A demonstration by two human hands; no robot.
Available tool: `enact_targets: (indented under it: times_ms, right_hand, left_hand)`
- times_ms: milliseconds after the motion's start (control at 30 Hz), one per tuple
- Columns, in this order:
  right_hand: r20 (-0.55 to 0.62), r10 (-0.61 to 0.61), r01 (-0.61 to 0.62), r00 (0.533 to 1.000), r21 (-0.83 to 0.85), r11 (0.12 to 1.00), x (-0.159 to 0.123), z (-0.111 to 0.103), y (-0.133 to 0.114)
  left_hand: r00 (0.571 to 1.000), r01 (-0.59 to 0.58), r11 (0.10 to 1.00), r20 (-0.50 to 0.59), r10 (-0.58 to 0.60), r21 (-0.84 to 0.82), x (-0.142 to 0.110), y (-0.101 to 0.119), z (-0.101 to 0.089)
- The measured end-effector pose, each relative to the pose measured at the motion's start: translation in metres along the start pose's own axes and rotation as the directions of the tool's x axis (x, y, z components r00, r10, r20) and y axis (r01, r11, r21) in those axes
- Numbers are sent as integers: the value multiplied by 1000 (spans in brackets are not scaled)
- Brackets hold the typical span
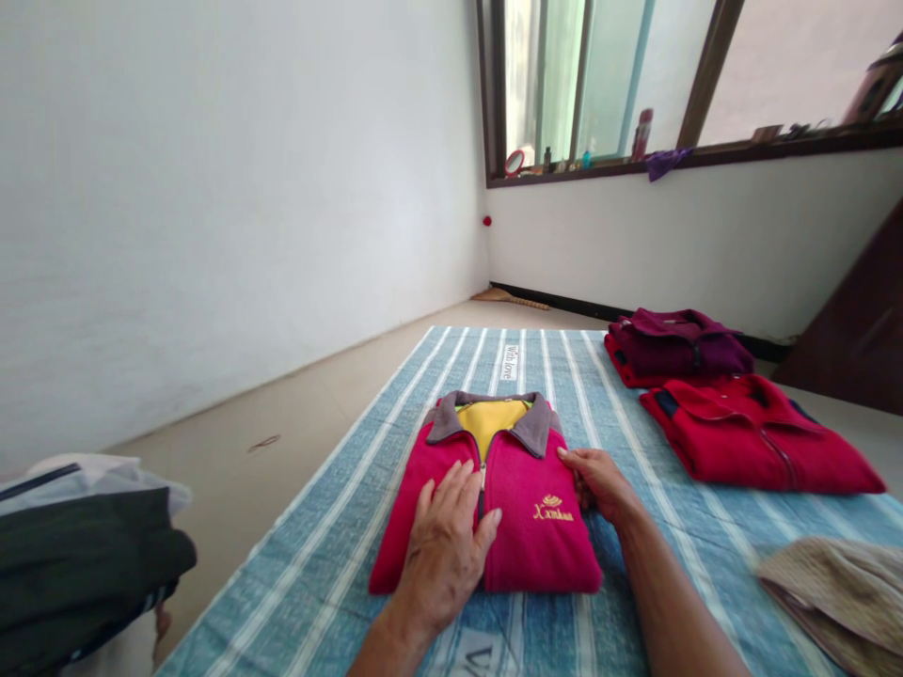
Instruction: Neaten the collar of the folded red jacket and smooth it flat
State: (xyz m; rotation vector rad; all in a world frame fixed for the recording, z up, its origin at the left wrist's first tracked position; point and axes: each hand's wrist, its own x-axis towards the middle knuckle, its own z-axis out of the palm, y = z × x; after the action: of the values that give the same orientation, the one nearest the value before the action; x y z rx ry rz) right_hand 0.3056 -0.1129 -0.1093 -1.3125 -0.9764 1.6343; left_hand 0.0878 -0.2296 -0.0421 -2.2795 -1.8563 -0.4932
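On a blue striped mat [339, 527] spread over the floor lies a pink fleece jacket [526, 512], folded into a neat rectangle with its grey collar [536, 425] and yellow lining facing up. The left hand [444, 545] rests flat on the jacket's front over the zip, fingers spread and holding nothing. The right hand [599, 484] touches the jacket's right edge with fingers loosely curled along it; whether it pinches the cloth cannot be told. The fold looks finished, so this seems to be the smoothing and squaring step. A further move would call for sliding both hands under the bundle and keeping it flat. To the right, well apart, lie a red jacket [754, 432] and behind it a folded maroon jacket [677, 343]. A tan cloth [832, 583] sits at the near right corner.
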Motion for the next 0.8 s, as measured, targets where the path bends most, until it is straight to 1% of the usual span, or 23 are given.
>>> enact_targets:
  times_ms: [67, 167, 267, 367, 467, 567, 800]
  right_hand:
    - [0, 0, 0, 1000, -1, 1000, -1, 0, -1]
    - [7, 8, -8, 1000, -3, 1000, -1, 0, -1]
    - [16, 11, -11, 1000, -5, 1000, -1, -1, -2]
    - [14, 7, -6, 1000, -6, 1000, -1, -2, -1]
    - [8, 12, -12, 1000, -10, 1000, 0, -3, -2]
    - [8, 19, -18, 1000, -17, 1000, 0, -3, -2]
    - [38, 23, -20, 999, -73, 997, -7, -2, -6]
  left_hand:
    - [995, 27, 999, 91, -29, 21, 4, 9, -8]
    - [973, 20, 999, 229, -26, 29, 12, 23, -15]
    - [942, 17, 999, 335, -26, 29, 17, 31, -15]
    - [916, 16, 999, 399, -32, 44, 20, 32, -12]
    - [905, 5, 999, 424, -27, 54, 18, 31, -9]
    - [906, -11, 998, 424, -16, 62, 16, 30, -4]
    - [940, -40, 998, 339, 22, 45, 9, 28, 10]
